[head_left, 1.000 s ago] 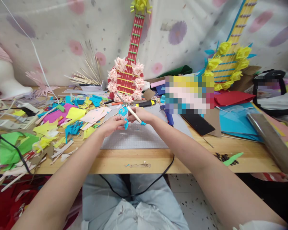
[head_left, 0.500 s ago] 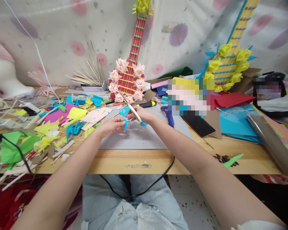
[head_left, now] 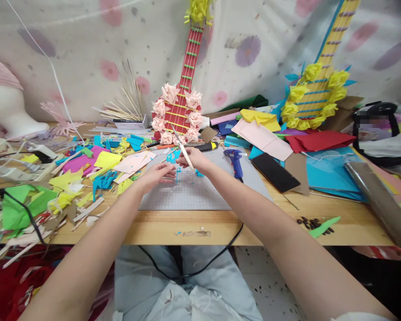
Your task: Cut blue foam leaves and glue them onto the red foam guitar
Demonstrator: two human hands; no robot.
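My right hand is closed around a pair of scissors with white handles, their blades pointing up and away to the left. Facing it, my left hand has its thumb and fingertips close together at a small piece of blue paper, seen almost edge-on as a thin strip. More blue paper scraps show on the grey cutting mat just beyond my fingers, and a few lie by my right wrist. The scissors' lower handle is partly hidden by my right fingers.
A blue glue gun rests on the mat's right side, near a black phone. Coloured paper scraps crowd the left. Behind stand a red paper guitar with pink flowers and a yellow one. A black cable hangs in front.
The blue piece at my left fingertips has turned from a broader face to a thin edge. The scissors have tilted slightly more upright in my right hand.
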